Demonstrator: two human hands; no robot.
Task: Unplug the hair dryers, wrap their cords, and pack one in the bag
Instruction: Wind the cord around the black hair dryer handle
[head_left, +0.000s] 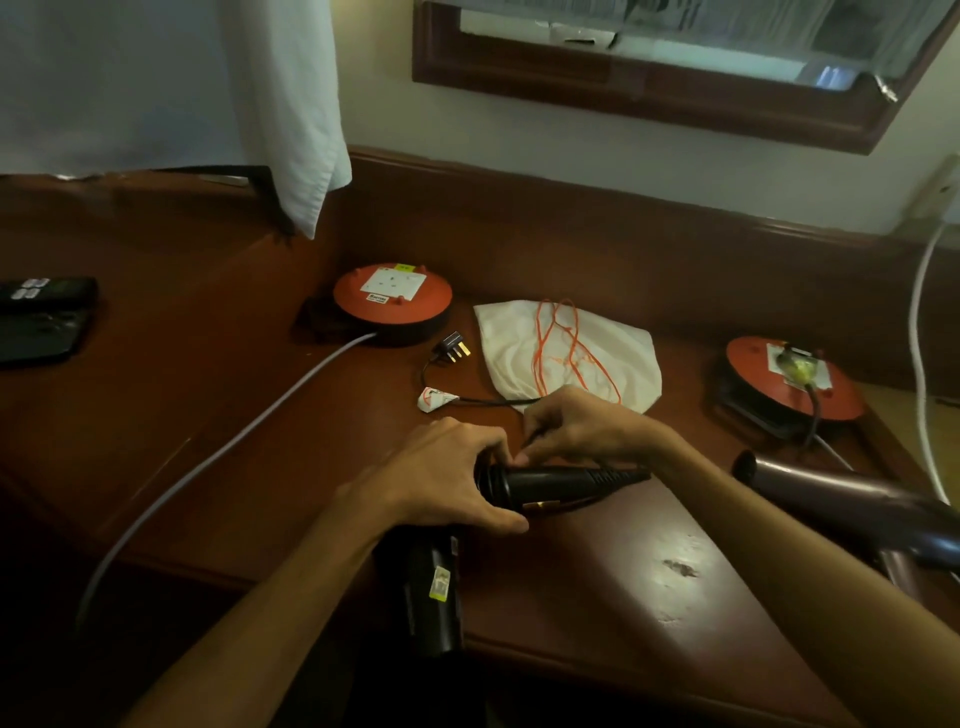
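Observation:
A black hair dryer (550, 483) lies at the desk's front edge, handle pointing right and barrel hanging down toward me. My left hand (441, 478) grips it where handle meets barrel. My right hand (576, 426) pinches its thin black cord just above the handle. The cord runs back to a loose plug (454, 349) lying unplugged on the desk, with a white tag (435, 400) on it. A white drawstring bag (566, 353) with orange strings lies flat behind my hands. A second, dark purple hair dryer (852, 499) rests at the right, its cord plugged into the right red reel (795, 376).
A red extension reel (392, 299) with an empty socket sits at the back left, its grey cable (218, 457) trailing off the front edge. A black device (41, 317) lies far left. White cloth (171, 83) hangs above. A white cable (922, 353) drops from a wall socket at right.

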